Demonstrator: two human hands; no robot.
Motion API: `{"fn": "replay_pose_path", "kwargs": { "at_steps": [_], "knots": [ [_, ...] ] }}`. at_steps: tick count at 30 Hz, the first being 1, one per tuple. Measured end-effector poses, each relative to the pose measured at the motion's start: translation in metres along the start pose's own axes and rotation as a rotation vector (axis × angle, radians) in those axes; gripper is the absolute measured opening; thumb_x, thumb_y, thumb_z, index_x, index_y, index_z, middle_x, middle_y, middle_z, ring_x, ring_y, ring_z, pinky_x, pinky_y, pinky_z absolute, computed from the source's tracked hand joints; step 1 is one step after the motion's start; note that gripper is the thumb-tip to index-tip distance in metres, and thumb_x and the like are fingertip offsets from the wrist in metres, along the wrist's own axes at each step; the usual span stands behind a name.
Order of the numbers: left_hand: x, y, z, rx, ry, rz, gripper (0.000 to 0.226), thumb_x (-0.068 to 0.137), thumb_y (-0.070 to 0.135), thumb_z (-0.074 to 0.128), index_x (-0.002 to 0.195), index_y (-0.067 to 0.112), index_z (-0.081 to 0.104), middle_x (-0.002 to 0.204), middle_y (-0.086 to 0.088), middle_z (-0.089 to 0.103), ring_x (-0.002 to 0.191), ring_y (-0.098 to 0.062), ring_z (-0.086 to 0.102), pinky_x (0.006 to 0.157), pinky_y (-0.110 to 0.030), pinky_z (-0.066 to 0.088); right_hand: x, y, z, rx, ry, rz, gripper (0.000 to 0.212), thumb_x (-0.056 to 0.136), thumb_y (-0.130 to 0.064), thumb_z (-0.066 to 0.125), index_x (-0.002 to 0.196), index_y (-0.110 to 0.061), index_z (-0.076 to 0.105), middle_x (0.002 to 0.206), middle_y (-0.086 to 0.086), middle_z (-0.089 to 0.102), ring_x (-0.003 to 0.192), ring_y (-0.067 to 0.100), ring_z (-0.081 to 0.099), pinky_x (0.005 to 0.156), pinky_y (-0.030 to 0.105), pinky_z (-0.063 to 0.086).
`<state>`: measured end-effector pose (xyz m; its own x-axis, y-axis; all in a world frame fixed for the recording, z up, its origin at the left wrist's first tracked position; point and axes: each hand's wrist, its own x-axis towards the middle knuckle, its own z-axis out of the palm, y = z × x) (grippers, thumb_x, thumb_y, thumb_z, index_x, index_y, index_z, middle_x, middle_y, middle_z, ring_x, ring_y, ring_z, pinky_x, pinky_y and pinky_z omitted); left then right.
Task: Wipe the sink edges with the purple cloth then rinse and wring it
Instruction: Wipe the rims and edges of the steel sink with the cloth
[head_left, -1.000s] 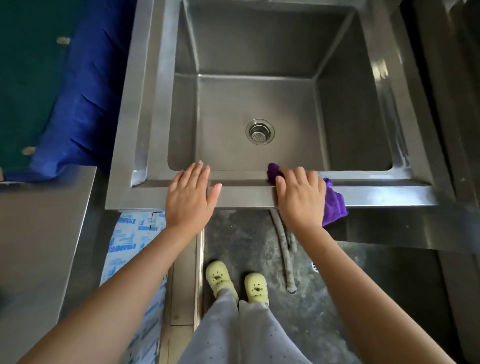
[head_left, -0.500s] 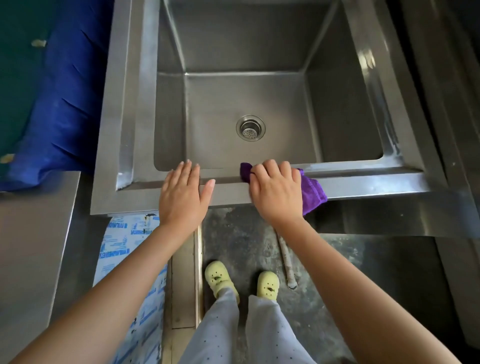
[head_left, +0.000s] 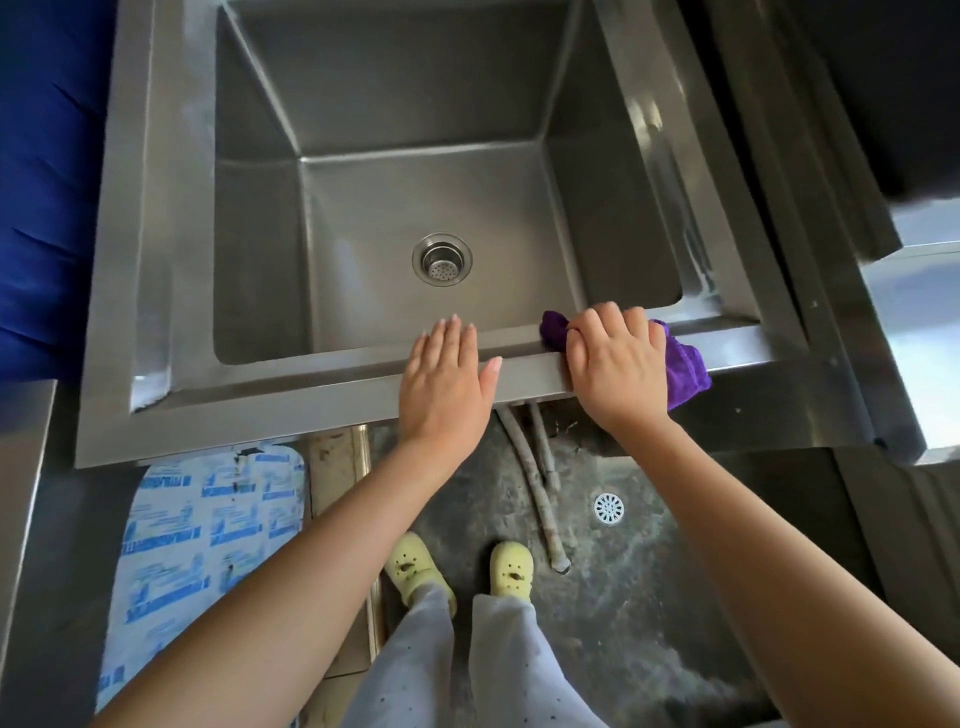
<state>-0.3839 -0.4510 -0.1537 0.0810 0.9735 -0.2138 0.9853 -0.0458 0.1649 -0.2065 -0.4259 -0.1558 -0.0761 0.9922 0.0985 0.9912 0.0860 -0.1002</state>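
- My right hand (head_left: 618, 369) fingers curled tight, clamped on purple cloth (head_left: 683, 371), pressing it onto the sink's (head_left: 156, 234) front edge.
- Left hand (head_left: 447, 379) flat beside it, fingers together, bracing on the same rim, holding nothing.
- Best: firm even pressure, drag along rim, cover both ledge steps and corners.

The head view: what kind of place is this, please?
Probably a commercial kitchen or utility washing area: a deep stainless steel sink with a strainer drain, bare hoses beneath, and a floor drain in rough concrete.
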Motion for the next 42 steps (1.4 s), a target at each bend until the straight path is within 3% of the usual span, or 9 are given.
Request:
{"fn": "replay_pose_path", "kwargs": {
  "at_steps": [6, 8, 11, 13, 18, 25, 30, 36, 42],
  "knots": [
    [0.010, 0.038, 0.005, -0.015, -0.022, 0.053, 0.060, 0.099, 0.044, 0.018, 0.148, 0.008, 0.021, 0.157, -0.011, 0.017, 0.146, -0.022, 0.013, 0.118, -0.036, 0.005, 0.008, 0.060, -0.005, 0.000, -0.020, 0.049, 0.029, 0.093, -0.030, 0.032, 0.091, -0.012, 0.054, 0.097, 0.009, 0.058, 0.089, 0.034, 0.048, 0.079, 0.043, 0.036],
    [0.013, 0.049, 0.008, -0.001, -0.013, 0.035, 0.059, 0.098, 0.043, 0.019, 0.144, 0.008, 0.031, 0.152, -0.012, 0.030, 0.142, -0.025, 0.025, 0.117, -0.040, 0.014, 0.011, 0.079, -0.007, 0.003, -0.042, 0.074, 0.026, 0.094, -0.029, 0.034, 0.093, -0.012, 0.054, 0.100, 0.010, 0.058, 0.092, 0.034, 0.047, 0.081, 0.043, 0.036],
    [0.012, 0.054, 0.011, 0.034, 0.113, -0.013, 0.055, 0.093, 0.040, 0.025, 0.125, 0.007, 0.055, 0.127, -0.011, 0.059, 0.118, -0.027, 0.053, 0.104, -0.043, 0.037, 0.015, 0.087, -0.009, 0.014, -0.043, 0.089, 0.029, 0.094, -0.030, 0.031, 0.094, -0.013, 0.054, 0.102, 0.010, 0.057, 0.094, 0.034, 0.046, 0.082, 0.043, 0.035],
    [0.011, 0.053, 0.015, 0.043, 0.184, -0.005, 0.049, 0.092, 0.038, 0.031, 0.118, 0.007, 0.059, 0.118, -0.009, 0.062, 0.110, -0.028, 0.056, 0.100, -0.042, 0.042, 0.015, 0.084, -0.009, 0.016, -0.036, 0.104, 0.032, 0.094, -0.031, 0.028, 0.095, -0.013, 0.054, 0.103, 0.010, 0.057, 0.094, 0.034, 0.046, 0.082, 0.043, 0.035],
    [0.012, 0.057, 0.017, 0.044, 0.199, -0.029, 0.049, 0.092, 0.036, 0.029, 0.118, 0.006, 0.059, 0.116, -0.008, 0.063, 0.109, -0.027, 0.057, 0.098, -0.040, 0.042, 0.012, 0.069, -0.007, -0.027, -0.034, 0.123, 0.033, 0.094, -0.030, 0.028, 0.095, -0.010, 0.054, 0.101, 0.013, 0.057, 0.091, 0.034, 0.047, 0.080, 0.044, 0.035],
    [0.031, 0.090, 0.019, 0.038, 0.131, 0.039, 0.056, 0.090, 0.034, 0.026, 0.122, 0.001, 0.058, 0.110, -0.009, 0.065, 0.103, -0.027, 0.058, 0.095, -0.036, 0.045, 0.020, 0.100, -0.010, -0.028, -0.086, -0.153, 0.034, 0.093, -0.036, 0.028, 0.099, -0.017, 0.055, 0.099, 0.008, 0.057, 0.090, 0.033, 0.048, 0.078, 0.042, 0.038],
    [0.045, 0.115, 0.019, 0.019, 0.145, 0.021, 0.053, 0.089, 0.033, 0.026, 0.112, 0.003, 0.063, 0.097, -0.009, 0.068, 0.094, -0.026, 0.059, 0.086, -0.035, 0.048, 0.026, 0.130, -0.009, -0.057, -0.065, -0.105, 0.027, 0.094, -0.032, 0.034, 0.099, -0.016, 0.056, 0.101, 0.007, 0.059, 0.091, 0.032, 0.048, 0.077, 0.041, 0.037],
    [0.047, 0.119, 0.023, 0.073, 0.156, 0.012, 0.052, 0.090, 0.034, 0.026, 0.113, 0.003, 0.062, 0.097, -0.010, 0.067, 0.094, -0.028, 0.059, 0.086, -0.036, 0.047, 0.017, 0.103, -0.010, -0.074, -0.028, 0.081, 0.029, 0.091, -0.032, 0.034, 0.091, -0.012, 0.055, 0.095, 0.012, 0.059, 0.086, 0.034, 0.051, 0.074, 0.042, 0.039],
    [0.048, 0.117, 0.025, 0.045, 0.161, 0.049, 0.051, 0.091, 0.033, 0.027, 0.115, 0.002, 0.060, 0.101, -0.012, 0.066, 0.096, -0.030, 0.058, 0.088, -0.038, 0.045, 0.011, 0.079, -0.005, -0.007, -0.027, -0.085, 0.025, 0.091, -0.031, 0.039, 0.088, -0.014, 0.056, 0.088, 0.005, 0.060, 0.079, 0.030, 0.052, 0.070, 0.039, 0.039]
  ]
}}
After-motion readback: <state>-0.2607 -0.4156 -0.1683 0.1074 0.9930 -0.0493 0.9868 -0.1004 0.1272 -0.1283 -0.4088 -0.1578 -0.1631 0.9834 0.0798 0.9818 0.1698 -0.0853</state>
